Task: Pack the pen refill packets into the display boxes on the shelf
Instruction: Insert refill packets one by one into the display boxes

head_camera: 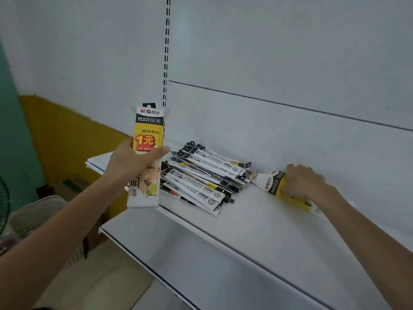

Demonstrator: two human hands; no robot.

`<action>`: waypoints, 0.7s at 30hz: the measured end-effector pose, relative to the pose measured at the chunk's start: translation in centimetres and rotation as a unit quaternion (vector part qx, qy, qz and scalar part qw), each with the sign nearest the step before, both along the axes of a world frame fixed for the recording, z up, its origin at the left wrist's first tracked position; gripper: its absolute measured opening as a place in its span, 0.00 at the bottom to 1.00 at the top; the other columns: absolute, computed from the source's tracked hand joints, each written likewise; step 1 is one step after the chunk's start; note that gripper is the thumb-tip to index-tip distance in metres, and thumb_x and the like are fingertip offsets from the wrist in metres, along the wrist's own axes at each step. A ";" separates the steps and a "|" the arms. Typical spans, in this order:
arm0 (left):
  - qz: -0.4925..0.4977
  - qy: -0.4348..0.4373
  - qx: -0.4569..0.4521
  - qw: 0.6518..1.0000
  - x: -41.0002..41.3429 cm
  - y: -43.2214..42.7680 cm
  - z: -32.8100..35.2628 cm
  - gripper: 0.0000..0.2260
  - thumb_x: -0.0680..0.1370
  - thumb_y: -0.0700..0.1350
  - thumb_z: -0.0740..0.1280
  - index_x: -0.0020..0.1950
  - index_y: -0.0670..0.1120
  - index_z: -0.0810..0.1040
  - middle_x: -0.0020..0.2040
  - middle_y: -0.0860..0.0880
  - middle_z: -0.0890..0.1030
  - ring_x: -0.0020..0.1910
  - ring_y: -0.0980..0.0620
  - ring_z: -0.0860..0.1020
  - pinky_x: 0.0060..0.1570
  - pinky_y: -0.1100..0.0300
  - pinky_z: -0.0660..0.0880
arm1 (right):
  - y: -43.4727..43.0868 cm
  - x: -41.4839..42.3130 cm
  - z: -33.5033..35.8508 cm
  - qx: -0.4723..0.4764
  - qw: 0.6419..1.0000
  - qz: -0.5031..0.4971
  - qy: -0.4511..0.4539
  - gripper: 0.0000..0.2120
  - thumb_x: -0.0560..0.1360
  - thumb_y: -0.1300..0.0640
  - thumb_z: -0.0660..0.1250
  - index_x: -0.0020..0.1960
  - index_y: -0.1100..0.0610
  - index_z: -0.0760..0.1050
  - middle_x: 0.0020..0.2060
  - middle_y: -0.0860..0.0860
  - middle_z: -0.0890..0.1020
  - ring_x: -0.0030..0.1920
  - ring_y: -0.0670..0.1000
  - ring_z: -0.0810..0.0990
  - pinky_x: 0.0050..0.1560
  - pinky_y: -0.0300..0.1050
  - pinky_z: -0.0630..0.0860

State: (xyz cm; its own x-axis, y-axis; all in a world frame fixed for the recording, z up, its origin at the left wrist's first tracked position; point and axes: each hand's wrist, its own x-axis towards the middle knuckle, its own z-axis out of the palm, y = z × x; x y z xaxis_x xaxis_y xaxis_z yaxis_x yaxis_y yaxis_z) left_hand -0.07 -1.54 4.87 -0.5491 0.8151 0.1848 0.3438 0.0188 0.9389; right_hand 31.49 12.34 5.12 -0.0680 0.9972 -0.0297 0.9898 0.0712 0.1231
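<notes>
Two boxes held: left grip (136, 162) upright box (148, 128), right grip (302, 182) flat box (271, 183); packets (201, 178) loose.

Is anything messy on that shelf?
Yes. The packets lie in a crooked, crisscross heap on the shelf, outside any box. The flat box that the right hand grips has splayed end flaps.

1. Your left hand (134, 163) holds the first display box (148, 128) upright, raised in front of the left end of the shelf (268, 220).
2. The pile of refill packets (201, 177) lies on the shelf just right of that box, close to the back panel (290, 135).
3. The second display box (271, 183) lies flat on the shelf, just beside the pile's right end.
4. Your right hand (301, 182) grips it from the right.
5. A lower shelf (201, 260) sits below and in front, and a basket (35, 218) stands down at your left.
</notes>
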 end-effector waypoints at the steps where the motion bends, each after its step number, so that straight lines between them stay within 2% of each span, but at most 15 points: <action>1: -0.009 0.004 0.009 1.000 -0.6 0.9 0.1 0.16 0.67 0.57 0.71 0.47 0.50 0.72 0.43 0.48 0.80 0.36 0.48 0.80 0.35 0.56 0.75 | 0.1 -0.2 0.0 0.005 1.000 -0.010 -0.018 0.22 0.73 0.52 0.62 0.64 0.57 0.63 0.58 0.56 0.71 0.62 0.57 0.68 0.60 0.53 0.69; 3: -0.021 0.010 0.022 0.999 -1.9 2.5 0.5 0.20 0.67 0.59 0.69 0.51 0.49 0.73 0.44 0.48 0.80 0.39 0.47 0.80 0.39 0.53 0.76 | 0.3 -1.5 0.3 0.021 0.999 -0.004 -0.033 0.23 0.73 0.51 0.63 0.65 0.57 0.64 0.59 0.56 0.70 0.63 0.58 0.66 0.60 0.54 0.66; 5: -0.021 0.000 0.026 0.999 -3.6 3.9 0.6 0.25 0.68 0.62 0.66 0.56 0.47 0.72 0.46 0.48 0.81 0.40 0.46 0.80 0.41 0.52 0.77 | 0.3 -3.8 0.8 0.051 0.998 0.043 0.002 0.26 0.72 0.51 0.66 0.67 0.56 0.63 0.61 0.56 0.69 0.64 0.58 0.66 0.59 0.53 0.66; 7: -0.021 -0.027 0.034 0.999 -5.4 5.2 0.5 0.25 0.69 0.61 0.66 0.57 0.45 0.72 0.47 0.47 0.81 0.40 0.46 0.80 0.40 0.53 0.76 | 0.0 -7.0 1.4 0.083 0.984 0.116 0.106 0.24 0.72 0.54 0.67 0.66 0.54 0.66 0.61 0.54 0.72 0.62 0.55 0.70 0.59 0.50 0.69; 8: -0.021 -0.042 0.037 0.998 -6.2 5.8 0.5 0.24 0.70 0.60 0.67 0.58 0.45 0.72 0.48 0.46 0.80 0.42 0.47 0.80 0.41 0.53 0.75 | -0.2 -8.7 1.7 0.078 0.970 0.156 0.169 0.21 0.72 0.55 0.68 0.63 0.53 0.69 0.58 0.52 0.75 0.58 0.53 0.73 0.57 0.49 0.72; 10: -0.028 -0.065 0.042 0.997 -7.8 7.1 0.4 0.24 0.69 0.58 0.68 0.58 0.45 0.71 0.49 0.46 0.80 0.43 0.47 0.79 0.44 0.51 0.75 | -0.9 -12.2 2.1 0.009 0.944 0.218 0.249 0.14 0.71 0.54 0.71 0.55 0.50 0.74 0.48 0.48 0.80 0.49 0.49 0.78 0.53 0.46 0.75; 11: -0.038 -0.074 0.044 0.996 -8.4 7.7 0.4 0.24 0.69 0.58 0.69 0.58 0.45 0.70 0.49 0.46 0.80 0.44 0.48 0.79 0.45 0.50 0.75 | -1.3 -13.9 2.1 -0.034 0.936 0.238 0.257 0.14 0.70 0.51 0.72 0.53 0.50 0.75 0.45 0.46 0.80 0.47 0.48 0.78 0.51 0.44 0.75; 13: -0.060 -0.083 0.051 0.993 -9.8 8.9 0.7 0.24 0.68 0.56 0.71 0.57 0.45 0.69 0.49 0.46 0.80 0.45 0.47 0.79 0.47 0.49 0.76 | -1.9 -16.9 1.8 -0.102 0.933 0.248 0.240 0.20 0.66 0.42 0.73 0.54 0.49 0.76 0.45 0.43 0.80 0.47 0.45 0.78 0.50 0.41 0.75; 15: -0.083 -0.077 0.057 0.992 -11.1 10.2 1.0 0.23 0.68 0.55 0.72 0.55 0.47 0.68 0.48 0.49 0.79 0.46 0.48 0.79 0.51 0.47 0.75 | -1.8 -19.0 1.3 -0.138 0.939 0.237 0.206 0.24 0.64 0.39 0.73 0.55 0.50 0.76 0.44 0.42 0.79 0.47 0.43 0.77 0.48 0.39 0.74; 18: -0.131 -0.060 0.067 0.987 -12.1 11.6 1.0 0.23 0.68 0.53 0.72 0.57 0.50 0.66 0.46 0.52 0.78 0.46 0.51 0.79 0.53 0.48 0.74 | -1.1 -20.5 1.1 -0.124 0.953 0.207 0.180 0.20 0.65 0.45 0.75 0.53 0.51 0.75 0.42 0.43 0.78 0.44 0.45 0.78 0.44 0.38 0.73; 21: -0.182 -0.052 0.082 0.978 -12.3 12.5 0.6 0.22 0.68 0.51 0.72 0.57 0.50 0.67 0.45 0.55 0.78 0.44 0.55 0.78 0.53 0.50 0.74 | -1.3 -20.7 1.6 -0.035 0.969 0.180 0.164 0.21 0.67 0.47 0.74 0.57 0.52 0.74 0.47 0.46 0.78 0.48 0.48 0.76 0.51 0.44 0.75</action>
State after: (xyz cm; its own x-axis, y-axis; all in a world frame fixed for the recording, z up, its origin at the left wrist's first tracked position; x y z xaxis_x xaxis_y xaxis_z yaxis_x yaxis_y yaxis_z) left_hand -12.40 10.95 5.46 -0.2511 0.9240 0.2884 0.2017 -0.2414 0.9492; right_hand 10.77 11.07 6.72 -0.4281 0.9036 -0.0141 0.8846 0.4158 -0.2111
